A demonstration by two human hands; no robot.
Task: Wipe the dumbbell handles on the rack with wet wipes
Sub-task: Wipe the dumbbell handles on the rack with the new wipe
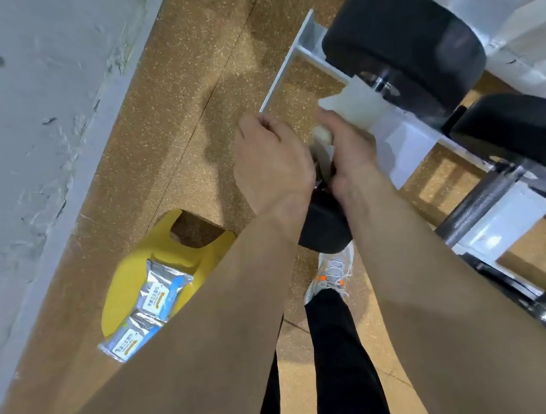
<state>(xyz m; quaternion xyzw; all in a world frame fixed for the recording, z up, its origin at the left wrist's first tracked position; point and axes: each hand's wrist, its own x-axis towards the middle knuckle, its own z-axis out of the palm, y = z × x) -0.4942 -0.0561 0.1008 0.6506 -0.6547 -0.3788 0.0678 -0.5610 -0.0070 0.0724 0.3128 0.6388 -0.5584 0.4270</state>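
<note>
A yellow plastic bag (127, 272) lay on the speckled brown rubber floor (173, 133) at the left. 2 silver foil wet-wipe packets (159, 293) rested on it, probably kept within reach for fresh wipes. The left hand (272, 166) was curled, knuckles up, but whatever it held was hidden, so I cannot tell its grip. Just beside it, the right hand (350, 158) clutched a crumpled white wet wipe (322, 139), apparently working it around the handle of a small black dumbbell (323, 232) whose end showed beneath the wrists. Further right stood the white metal rack (406, 139), carrying larger black dumbbells (399, 45).
</note>
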